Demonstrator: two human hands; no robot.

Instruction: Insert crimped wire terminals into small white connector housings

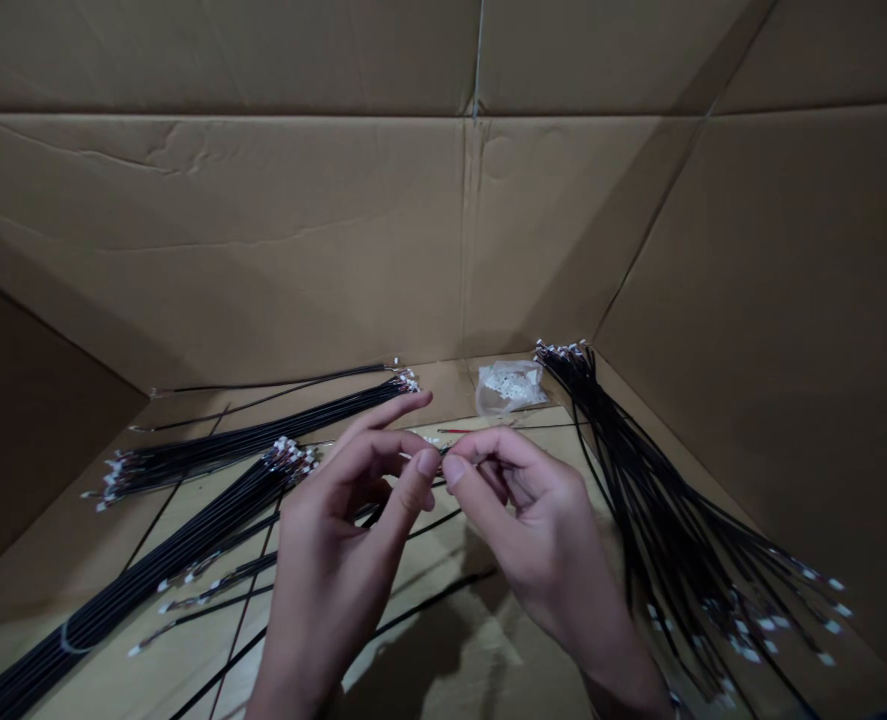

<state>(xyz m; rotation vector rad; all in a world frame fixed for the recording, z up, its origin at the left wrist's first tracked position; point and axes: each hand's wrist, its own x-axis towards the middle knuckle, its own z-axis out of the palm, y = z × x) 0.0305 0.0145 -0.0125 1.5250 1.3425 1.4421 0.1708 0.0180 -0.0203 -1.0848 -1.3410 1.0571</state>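
My left hand [345, 530] and my right hand [540, 530] meet in the middle, both closed in a pinch with thumb and index fingertips almost touching. Between the tips shows a tiny dark bit that looks like the thin wire end of a black cable; the fingers hide most of it. My left little finger sticks out away from the pinch. Loose black cables [435, 602] lie on the cardboard beneath my hands. Just beyond the fingertips are a few small white pieces [432, 440] and a thin red wire [454, 431].
A clear plastic bag [510, 388] of small white connectors lies at the back wall. Black cable bundles with white connectors spread on the right [638, 490], at the left [255, 430] and at the lower left [150, 570], the last tied. Tall cardboard walls [300, 220] surround the surface.
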